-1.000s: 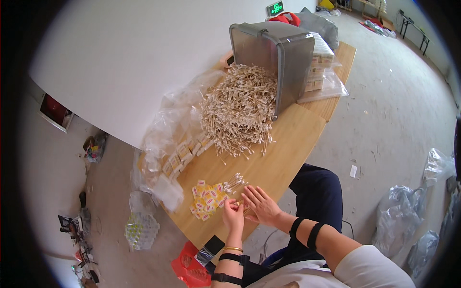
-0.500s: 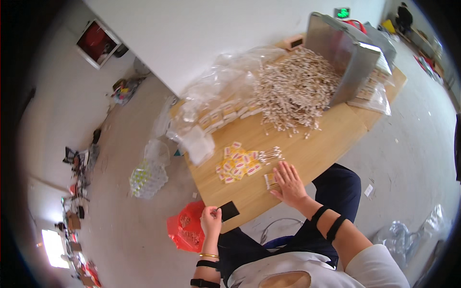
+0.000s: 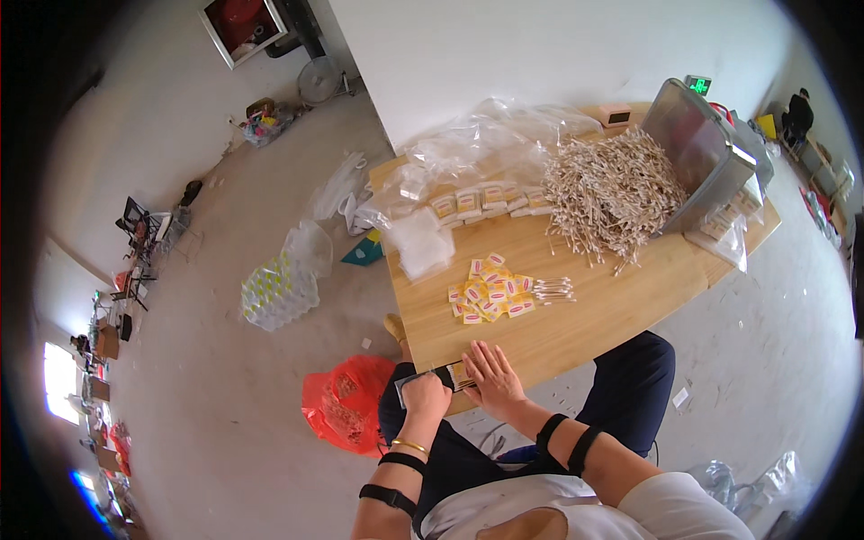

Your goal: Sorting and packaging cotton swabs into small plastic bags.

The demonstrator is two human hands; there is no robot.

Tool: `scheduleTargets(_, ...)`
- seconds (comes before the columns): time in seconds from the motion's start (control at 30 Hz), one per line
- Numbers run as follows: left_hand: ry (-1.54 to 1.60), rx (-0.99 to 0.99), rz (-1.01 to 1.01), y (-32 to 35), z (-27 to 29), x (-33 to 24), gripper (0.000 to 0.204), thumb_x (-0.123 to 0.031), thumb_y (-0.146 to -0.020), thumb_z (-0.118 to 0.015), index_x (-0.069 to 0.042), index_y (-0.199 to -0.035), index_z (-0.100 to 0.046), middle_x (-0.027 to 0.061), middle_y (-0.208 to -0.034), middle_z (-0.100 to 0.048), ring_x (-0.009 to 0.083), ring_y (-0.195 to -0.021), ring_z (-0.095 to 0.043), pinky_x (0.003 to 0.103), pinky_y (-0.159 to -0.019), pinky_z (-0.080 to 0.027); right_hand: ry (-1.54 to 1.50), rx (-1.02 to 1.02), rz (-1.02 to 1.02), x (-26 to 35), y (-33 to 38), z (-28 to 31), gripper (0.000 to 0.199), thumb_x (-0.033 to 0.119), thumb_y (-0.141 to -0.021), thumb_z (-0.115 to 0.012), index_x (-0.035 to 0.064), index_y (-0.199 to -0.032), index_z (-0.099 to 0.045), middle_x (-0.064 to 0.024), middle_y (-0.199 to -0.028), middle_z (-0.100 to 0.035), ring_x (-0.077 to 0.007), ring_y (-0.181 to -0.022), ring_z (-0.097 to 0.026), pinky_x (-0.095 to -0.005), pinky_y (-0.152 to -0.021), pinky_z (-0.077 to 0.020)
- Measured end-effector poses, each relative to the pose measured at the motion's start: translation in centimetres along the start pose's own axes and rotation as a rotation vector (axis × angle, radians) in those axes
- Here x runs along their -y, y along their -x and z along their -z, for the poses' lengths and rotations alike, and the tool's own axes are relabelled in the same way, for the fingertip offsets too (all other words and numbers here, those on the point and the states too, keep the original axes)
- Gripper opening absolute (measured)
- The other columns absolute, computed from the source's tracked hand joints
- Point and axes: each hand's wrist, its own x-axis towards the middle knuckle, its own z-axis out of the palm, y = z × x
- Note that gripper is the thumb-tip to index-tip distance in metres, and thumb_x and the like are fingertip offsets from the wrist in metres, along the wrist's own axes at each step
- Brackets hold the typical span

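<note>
My right hand (image 3: 493, 380) lies flat at the table's front left edge, fingers stretched out, partly over a small row of cotton swabs with a yellow label card (image 3: 460, 373). Right beside it, my left hand (image 3: 426, 394) is closed at the edge, next to a black square (image 3: 441, 378); a thin greyish sheet-like piece shows by its knuckles, and what the fingers grip is hidden. Beyond the hands lie a pile of yellow and white label cards (image 3: 490, 292) and a small group of loose cotton swabs (image 3: 554, 289).
A big heap of cotton swabs (image 3: 612, 193) spills from a tilted grey bin (image 3: 697, 148). Filled packs (image 3: 468, 202), clear plastic film (image 3: 504, 130) and a stack of white bags (image 3: 421, 245) line the far left side. A red bag (image 3: 346, 405) stands on the floor, left of the table.
My right hand has slid left to the table's edge with the swabs and card under it, beside the black square and my left hand. The whole view has shifted.
</note>
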Motion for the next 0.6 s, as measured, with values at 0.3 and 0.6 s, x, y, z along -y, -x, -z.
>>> scheduleTargets(0.3, 0.539, -0.043, 0.093, 0.6, -2.2, 2.9, 0.018, -0.027, -0.079, -0.069, -0.009, -0.076, -0.066, 0.0133, -0.071, -0.069, 0.0341, -0.072, -0.069, 0.046, -0.067, -0.054, 0.081, 0.022, 0.002, 1.6, -0.7, -0.5, 0.066, 0.043, -0.097, -0.049, 0.0157, -0.156, -0.036, -0.0105, -0.165, -0.024, -0.0291, -0.154, -0.019, -0.0511, -0.125, -0.0125)
scheduleTargets(0.6, 0.506, -0.131, -0.016, 1.0, -2.3, 2.8, 0.018, -0.027, -0.082, -0.068, -0.010, -0.076, -0.064, 0.0089, -0.070, -0.069, 0.0295, -0.069, -0.068, 0.045, -0.073, -0.046, 0.051, 0.013, 0.093, 4.4, -2.3, -1.6, 0.077, 0.053, -0.094, -0.055, 0.0114, -0.156, -0.035, -0.0139, -0.164, -0.026, -0.0319, -0.153, -0.022, -0.0529, -0.123, -0.0157)
